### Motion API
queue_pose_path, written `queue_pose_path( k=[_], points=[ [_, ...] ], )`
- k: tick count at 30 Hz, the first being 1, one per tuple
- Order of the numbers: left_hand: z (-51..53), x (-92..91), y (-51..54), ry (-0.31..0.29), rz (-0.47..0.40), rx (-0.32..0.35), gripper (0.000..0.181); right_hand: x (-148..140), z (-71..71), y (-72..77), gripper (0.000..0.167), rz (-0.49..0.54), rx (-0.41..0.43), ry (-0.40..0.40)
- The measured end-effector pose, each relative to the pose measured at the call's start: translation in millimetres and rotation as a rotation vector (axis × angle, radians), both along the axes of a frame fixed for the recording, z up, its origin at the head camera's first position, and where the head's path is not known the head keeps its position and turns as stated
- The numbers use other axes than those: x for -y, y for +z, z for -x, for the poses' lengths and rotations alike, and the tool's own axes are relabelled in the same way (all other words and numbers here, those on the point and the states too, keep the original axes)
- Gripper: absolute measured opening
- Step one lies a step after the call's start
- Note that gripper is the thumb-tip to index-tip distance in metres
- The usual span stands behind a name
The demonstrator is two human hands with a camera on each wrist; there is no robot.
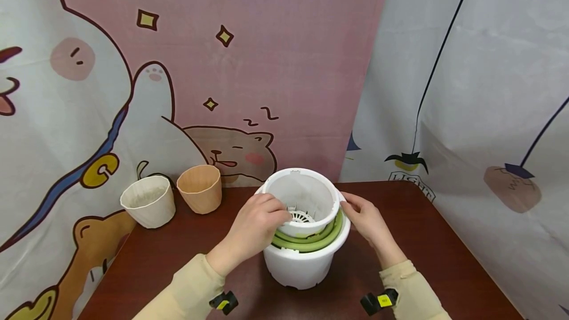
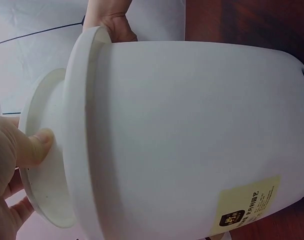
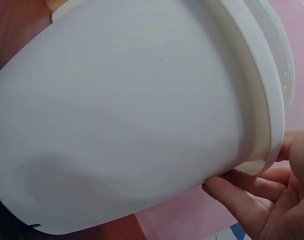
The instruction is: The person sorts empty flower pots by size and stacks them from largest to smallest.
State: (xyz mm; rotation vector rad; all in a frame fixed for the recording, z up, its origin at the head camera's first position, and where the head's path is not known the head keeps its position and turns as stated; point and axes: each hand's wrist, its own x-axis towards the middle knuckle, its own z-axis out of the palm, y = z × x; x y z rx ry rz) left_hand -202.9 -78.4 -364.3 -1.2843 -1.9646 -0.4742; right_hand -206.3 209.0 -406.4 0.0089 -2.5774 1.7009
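Note:
A large white flowerpot point(image 1: 298, 268) stands on the table with green pots point(image 1: 306, 247) nested in it. A smaller white flowerpot point(image 1: 306, 189) with a slotted bottom sits tilted inside the green rims. My left hand point(image 1: 255, 221) pinches the smaller pot's near-left rim; in the left wrist view the thumb point(image 2: 42, 142) presses on its outer wall. My right hand point(image 1: 366, 221) holds the large pot's rim at the right. In the right wrist view its fingers point(image 3: 239, 195) curl at that rim. A yellow label point(image 2: 247, 205) is on the large pot's side.
On the dark red-brown table point(image 1: 200, 241), a cream pot point(image 1: 153, 209) and a peach pot point(image 1: 202, 199) stand at the back left. A printed cloth point(image 1: 289, 63) hangs behind the table's far edge.

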Motion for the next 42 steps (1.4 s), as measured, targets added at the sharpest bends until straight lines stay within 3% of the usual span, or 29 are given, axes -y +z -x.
queue_pose_path(
  k=[11,24,38,42],
  points=[
    [-0.1,1.5,-11.5,-0.024,0.04,0.061,0.017,0,-0.5,-0.7,0.048,-0.003,-0.007,0.002],
    [-5.9,5.5,-8.0,-0.004,0.053,0.115,0.028,0,-1.1,-0.4,0.049,-0.005,-0.004,0.0],
    [-8.3,31.1,3.5,0.105,-0.014,0.171,0.054,0,-1.0,0.0,0.048,0.002,-0.009,0.002],
    [-7.7,42.9,4.4,0.147,-0.044,0.219,0.059,0,-1.0,0.0,0.048,0.002,-0.009,0.002]
  ],
)
